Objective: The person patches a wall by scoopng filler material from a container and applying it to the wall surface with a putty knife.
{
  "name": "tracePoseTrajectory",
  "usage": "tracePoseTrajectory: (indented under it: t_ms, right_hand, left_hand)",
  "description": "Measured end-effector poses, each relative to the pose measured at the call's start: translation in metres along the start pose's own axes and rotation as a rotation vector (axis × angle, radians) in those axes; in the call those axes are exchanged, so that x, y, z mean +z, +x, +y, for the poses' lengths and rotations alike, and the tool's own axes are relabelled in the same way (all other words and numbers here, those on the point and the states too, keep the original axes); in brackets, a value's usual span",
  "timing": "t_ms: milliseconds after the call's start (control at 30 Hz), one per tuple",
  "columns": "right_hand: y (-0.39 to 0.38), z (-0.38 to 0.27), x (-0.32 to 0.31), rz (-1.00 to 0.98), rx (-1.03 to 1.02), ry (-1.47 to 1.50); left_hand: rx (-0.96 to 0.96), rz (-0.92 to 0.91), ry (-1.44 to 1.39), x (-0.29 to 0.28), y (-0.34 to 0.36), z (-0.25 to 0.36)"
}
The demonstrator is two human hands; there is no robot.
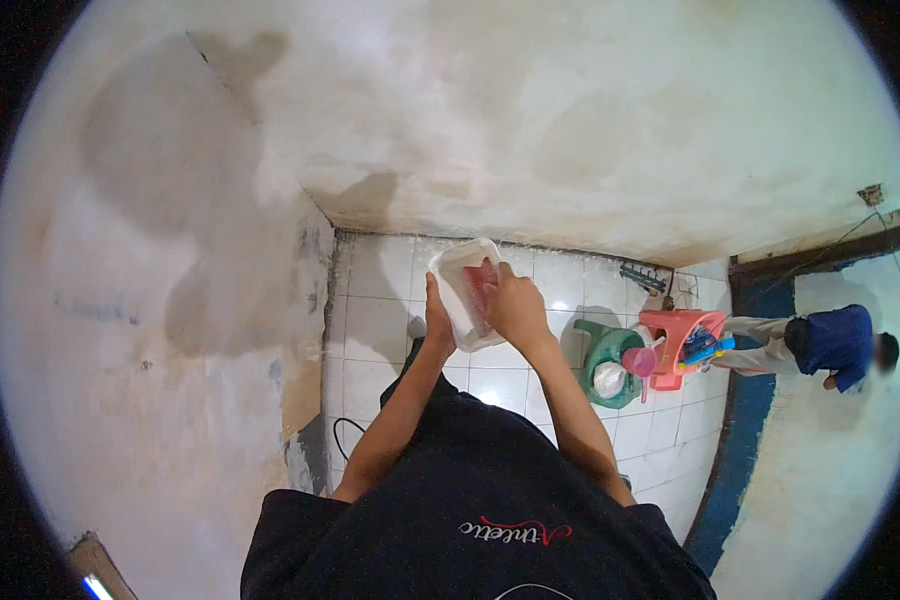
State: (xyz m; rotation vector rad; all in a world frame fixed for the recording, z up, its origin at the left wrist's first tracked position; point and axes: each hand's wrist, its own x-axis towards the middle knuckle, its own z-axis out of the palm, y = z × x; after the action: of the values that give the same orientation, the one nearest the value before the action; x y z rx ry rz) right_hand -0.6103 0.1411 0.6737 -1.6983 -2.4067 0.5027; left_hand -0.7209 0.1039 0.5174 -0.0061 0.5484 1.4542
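Observation:
In front of my body I hold a white rectangular plastic tub (453, 262), tilted, above the tiled floor. My left hand (437, 315) grips the tub's left side, thumb up along the rim. In my right hand (517, 306) is a red flat-bladed spreader (478, 284), its blade down inside the tub. White residue smears the blade and the tub's inner walls. My right fingers wrap around the spreader's upper part and partly hide it. How much material lies in the tub cannot be made out.
To the right stand a green plastic stool (592, 350) with a white bag (608, 379) and pink dipper (639, 361), and a coral stool (669, 324) holding blue tools (708, 350). Beyond is a person in blue (832, 338). Patchy walls (530, 130) rise ahead and left; a black cable (340, 436) lies lower left.

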Motion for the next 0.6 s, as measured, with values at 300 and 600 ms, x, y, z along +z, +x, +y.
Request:
tracePoseTrajectory:
  t_ms: [300,600]
  right_hand:
    - [0.047,0.014,-0.004,0.070,0.148,0.072]
    - [0.079,0.032,0.004,0.116,0.248,0.137]
  left_hand:
    - [-0.060,0.067,0.185,0.028,0.059,0.007]
    - [-0.172,0.059,0.100,0.030,0.099,0.008]
